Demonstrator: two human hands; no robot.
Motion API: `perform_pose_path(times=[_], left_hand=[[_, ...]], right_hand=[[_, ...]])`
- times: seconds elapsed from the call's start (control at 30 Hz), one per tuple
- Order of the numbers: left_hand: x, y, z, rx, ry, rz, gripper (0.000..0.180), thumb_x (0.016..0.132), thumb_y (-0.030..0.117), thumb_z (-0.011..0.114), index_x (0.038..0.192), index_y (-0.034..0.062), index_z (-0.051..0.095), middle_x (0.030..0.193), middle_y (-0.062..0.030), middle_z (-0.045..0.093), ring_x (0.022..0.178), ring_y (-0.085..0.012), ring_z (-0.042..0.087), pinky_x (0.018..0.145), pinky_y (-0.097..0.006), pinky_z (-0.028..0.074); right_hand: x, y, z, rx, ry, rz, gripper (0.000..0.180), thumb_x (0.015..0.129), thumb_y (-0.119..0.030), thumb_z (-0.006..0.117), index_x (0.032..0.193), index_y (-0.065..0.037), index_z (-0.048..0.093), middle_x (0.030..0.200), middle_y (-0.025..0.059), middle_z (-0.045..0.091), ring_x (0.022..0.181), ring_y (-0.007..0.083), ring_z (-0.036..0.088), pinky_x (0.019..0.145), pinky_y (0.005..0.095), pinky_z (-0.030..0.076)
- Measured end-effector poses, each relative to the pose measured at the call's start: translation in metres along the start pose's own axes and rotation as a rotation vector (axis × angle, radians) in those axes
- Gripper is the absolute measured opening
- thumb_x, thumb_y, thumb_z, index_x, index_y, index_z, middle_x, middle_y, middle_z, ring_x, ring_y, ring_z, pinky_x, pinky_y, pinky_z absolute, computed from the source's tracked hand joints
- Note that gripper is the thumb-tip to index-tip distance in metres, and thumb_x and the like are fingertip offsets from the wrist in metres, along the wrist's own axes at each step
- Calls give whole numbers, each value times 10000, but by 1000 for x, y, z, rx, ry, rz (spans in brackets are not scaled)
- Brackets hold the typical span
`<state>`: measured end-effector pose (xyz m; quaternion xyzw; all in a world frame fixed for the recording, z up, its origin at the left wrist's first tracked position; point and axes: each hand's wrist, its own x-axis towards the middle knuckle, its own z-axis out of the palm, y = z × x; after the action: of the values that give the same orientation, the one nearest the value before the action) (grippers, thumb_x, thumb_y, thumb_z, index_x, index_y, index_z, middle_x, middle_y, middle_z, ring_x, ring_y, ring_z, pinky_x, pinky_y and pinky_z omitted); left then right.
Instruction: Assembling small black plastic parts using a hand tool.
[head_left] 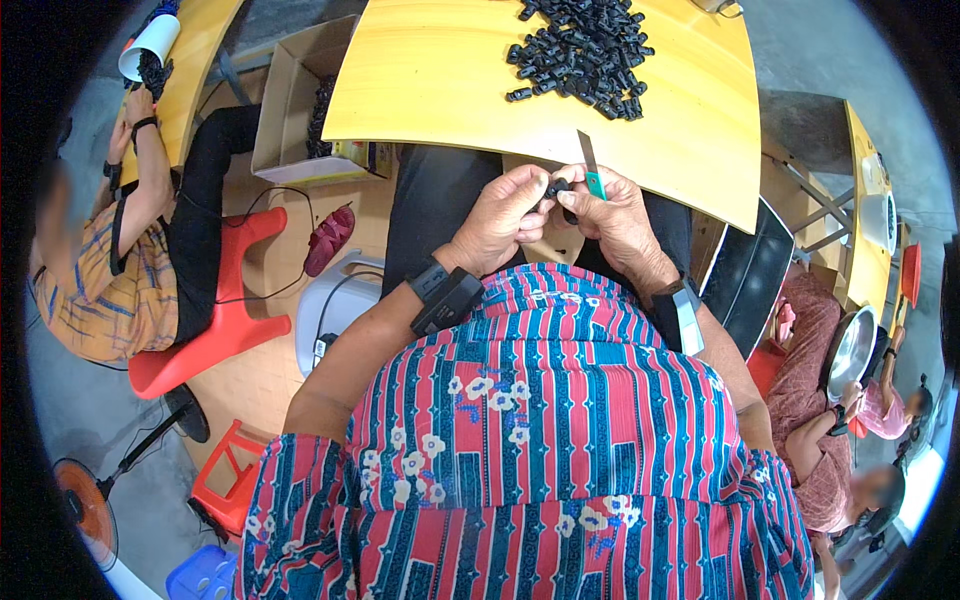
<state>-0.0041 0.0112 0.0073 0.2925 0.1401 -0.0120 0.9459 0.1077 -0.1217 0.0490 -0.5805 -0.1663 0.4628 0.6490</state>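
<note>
My left hand [500,215] and my right hand [615,215] meet just below the near edge of the yellow wooden table [440,80]. Between their fingertips sits a small black plastic part [556,187], pinched by my left hand. My right hand grips a small knife with a teal handle [593,170], its grey blade pointing up. A heap of similar black plastic parts [585,50] lies on the table's far side, apart from both hands. Each wrist wears a black band.
A cardboard box [290,100] of black parts stands left of the table. A person in an orange striped top sits on a red stool [215,320] at the left. Another seated person and a metal bowl [850,350] are at the right. A fan [90,505] stands lower left.
</note>
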Motion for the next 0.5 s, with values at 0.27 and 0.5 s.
perform_pose_path(times=[0.27,0.5], left_hand=[[-5,1,1,-5,1,-59,146,975,249,469,977,106,500,818,29,486,556,2,331,467,-128,276],[-5,-1,1,-109,-14,-158,207,960,250,499,1072,76,513,812,40,489,601,8,374,464,-118,291]], right_hand=[[-2,-7,5,-82,-3,65,133,846,2,589,974,-16,623,835,13,641,771,108,620,719,227,486],[1,-4,1,-214,-106,1,150,876,-50,587,1019,-11,609,829,38,651,772,113,636,749,242,507]])
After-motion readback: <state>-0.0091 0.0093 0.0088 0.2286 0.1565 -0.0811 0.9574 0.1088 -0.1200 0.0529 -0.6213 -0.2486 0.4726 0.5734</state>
